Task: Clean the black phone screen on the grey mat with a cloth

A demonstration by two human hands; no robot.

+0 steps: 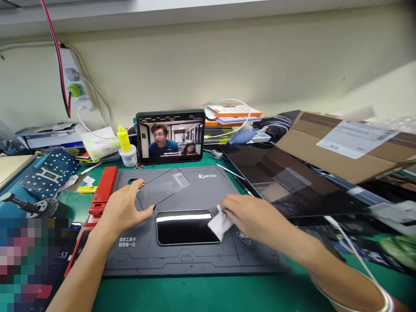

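Observation:
A black phone [185, 227] lies flat, screen up, on a dark grey work mat [208, 260]. My right hand [250, 214] pinches a small white wipe [219, 224] and presses it on the phone's right end. My left hand [123, 208] holds a clear glass screen protector [162, 187] by its near left edge, tilted above the mat just behind the phone.
A tablet [170, 136] playing video stands behind the mat, a yellow-capped bottle [125, 147] to its left. A red tool [102, 190] lies left of the mat. A large dark panel [286, 182] and a cardboard box [344, 147] crowd the right. A cable [351, 251] crosses near my right forearm.

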